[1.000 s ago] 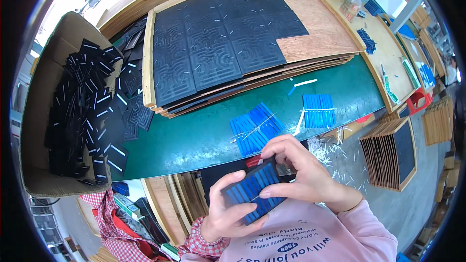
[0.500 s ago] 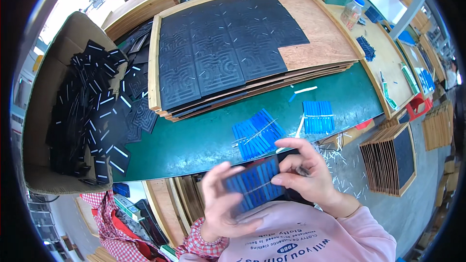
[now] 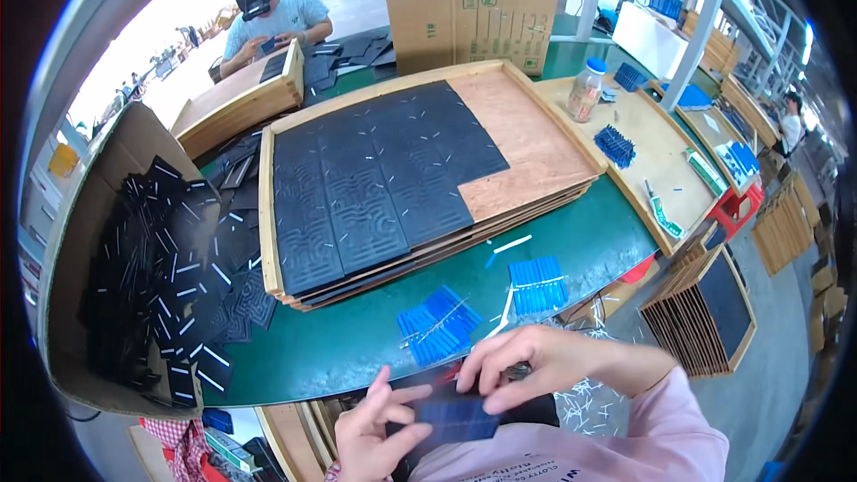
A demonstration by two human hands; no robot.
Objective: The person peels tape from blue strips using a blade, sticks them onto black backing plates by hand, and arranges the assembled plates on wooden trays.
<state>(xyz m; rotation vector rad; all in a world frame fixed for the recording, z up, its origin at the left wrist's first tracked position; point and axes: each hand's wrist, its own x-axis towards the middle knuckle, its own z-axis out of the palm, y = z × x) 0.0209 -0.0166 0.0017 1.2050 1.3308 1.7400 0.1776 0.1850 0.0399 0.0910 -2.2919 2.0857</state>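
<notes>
A small dark-blue striped solar panel is held low, close to my body, somewhat smeared by motion. My right hand pinches its right side between thumb and fingers. A small dark thing shows at that hand's fingers; its kind cannot be made out. At the panel's left end, my left hand has thumb and fingers closed about the edge. Just beyond the hands, a skewed bundle of blue strips lies on the green table. A neater row of blue strips sits to its right.
Wooden trays with black panels are stacked mid-table. At left stands a cardboard box of black pieces. A jar and a glue tube rest at right. Across the table a co-worker handles a small panel.
The view has tipped up, bringing the co-worker and large carton into sight. The panel has tilted, so its blue face shows less. My left thumb and fingers have come in against its edge.
</notes>
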